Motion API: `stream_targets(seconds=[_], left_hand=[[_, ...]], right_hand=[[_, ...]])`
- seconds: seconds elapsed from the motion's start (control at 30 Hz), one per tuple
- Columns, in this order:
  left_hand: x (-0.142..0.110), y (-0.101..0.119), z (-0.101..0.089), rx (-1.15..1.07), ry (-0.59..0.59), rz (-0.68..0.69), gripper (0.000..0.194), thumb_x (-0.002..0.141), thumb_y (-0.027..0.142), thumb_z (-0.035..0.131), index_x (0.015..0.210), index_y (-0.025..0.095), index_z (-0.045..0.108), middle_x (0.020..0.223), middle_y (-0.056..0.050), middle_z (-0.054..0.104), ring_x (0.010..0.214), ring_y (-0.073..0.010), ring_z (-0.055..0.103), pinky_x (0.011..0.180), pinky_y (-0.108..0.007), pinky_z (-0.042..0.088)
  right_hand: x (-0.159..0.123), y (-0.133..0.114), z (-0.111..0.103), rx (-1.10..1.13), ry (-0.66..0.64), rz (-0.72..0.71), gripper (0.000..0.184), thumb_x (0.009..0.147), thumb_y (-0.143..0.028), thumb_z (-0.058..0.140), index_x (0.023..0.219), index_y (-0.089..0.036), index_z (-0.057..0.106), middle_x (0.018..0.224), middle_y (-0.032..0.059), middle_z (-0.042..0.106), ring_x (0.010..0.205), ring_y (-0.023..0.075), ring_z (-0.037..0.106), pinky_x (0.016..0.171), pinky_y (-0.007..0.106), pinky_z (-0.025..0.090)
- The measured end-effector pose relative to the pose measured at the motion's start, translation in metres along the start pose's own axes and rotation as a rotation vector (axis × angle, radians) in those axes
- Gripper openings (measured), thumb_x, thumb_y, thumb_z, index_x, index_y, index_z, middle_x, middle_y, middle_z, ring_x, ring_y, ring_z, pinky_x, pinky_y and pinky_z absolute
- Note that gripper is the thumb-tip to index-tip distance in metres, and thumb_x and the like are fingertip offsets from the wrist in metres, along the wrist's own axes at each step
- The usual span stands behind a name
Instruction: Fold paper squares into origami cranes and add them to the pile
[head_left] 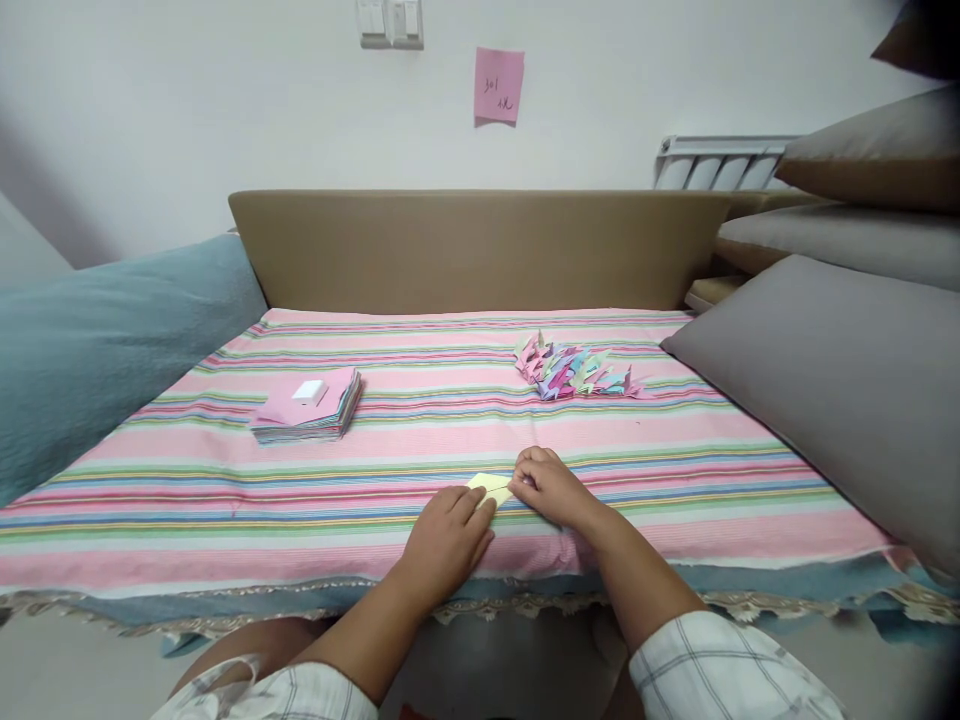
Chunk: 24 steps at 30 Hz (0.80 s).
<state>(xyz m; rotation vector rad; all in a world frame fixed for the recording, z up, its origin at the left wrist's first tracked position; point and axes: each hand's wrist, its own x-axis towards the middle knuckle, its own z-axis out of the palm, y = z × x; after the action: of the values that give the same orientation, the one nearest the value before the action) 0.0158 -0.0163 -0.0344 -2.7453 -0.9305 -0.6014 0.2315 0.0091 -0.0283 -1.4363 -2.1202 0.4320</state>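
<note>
A small pale yellow sheet of paper (493,484), folded with a crease line along its middle, lies on the striped cloth near its front edge. My left hand (448,535) rests over its left part, fingers stretched out and pressing it down. At its right corner, my right hand (551,487) pinches the paper between thumb and curled fingers. Beyond my right hand lies a heap of folded paper cranes (574,370) in pink, purple, green and blue. Off to the left sits a stack of coloured paper squares (300,430), pink on top, with a small white block (310,392) on it.
The striped cloth (420,400) covers the seat in front of me. A brown backrest (480,250) rises behind it. A blue cushion (120,340) leans at the left; grey cushions (832,380) crowd the right. On the wall hangs a pink note (499,85) below light switches (390,20).
</note>
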Motion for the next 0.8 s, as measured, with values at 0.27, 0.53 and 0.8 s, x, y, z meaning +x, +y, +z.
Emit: stream_targets(seconds=[0.27, 0.53, 0.8], left_hand=[[-0.002, 0.005, 0.001, 0.021, -0.061, -0.020, 0.038, 0.083, 0.025, 0.052, 0.121, 0.021, 0.051, 0.127, -0.010, 0.053, 0.108, -0.0265, 0.050, 0.091, -0.045, 0.041], [-0.002, 0.007, -0.004, 0.038, -0.160, -0.055, 0.048, 0.083, 0.032, 0.054, 0.129, 0.023, 0.045, 0.135, -0.007, 0.049, 0.114, -0.0276, 0.045, 0.098, -0.047, 0.033], [-0.002, 0.008, -0.006, 0.035, -0.175, -0.062, 0.048, 0.082, 0.033, 0.055, 0.128, 0.023, 0.045, 0.136, -0.006, 0.048, 0.115, -0.0278, 0.044, 0.098, -0.047, 0.033]], right_hand=[[0.000, 0.001, 0.003, -0.031, 0.020, -0.002, 0.009, 0.079, -0.026, 0.058, 0.073, -0.020, 0.060, 0.093, 0.0043, 0.056, 0.088, 0.0182, 0.048, 0.082, 0.032, 0.039], [-0.001, -0.010, 0.002, -0.015, 0.065, 0.125, 0.025, 0.069, -0.037, 0.068, 0.079, -0.020, 0.052, 0.089, 0.0026, 0.056, 0.087, 0.0193, 0.048, 0.077, 0.031, 0.038], [-0.001, -0.009, 0.008, 0.013, 0.092, 0.165, 0.025, 0.067, -0.032, 0.067, 0.082, -0.022, 0.050, 0.089, 0.0014, 0.056, 0.086, 0.0189, 0.048, 0.076, 0.031, 0.037]])
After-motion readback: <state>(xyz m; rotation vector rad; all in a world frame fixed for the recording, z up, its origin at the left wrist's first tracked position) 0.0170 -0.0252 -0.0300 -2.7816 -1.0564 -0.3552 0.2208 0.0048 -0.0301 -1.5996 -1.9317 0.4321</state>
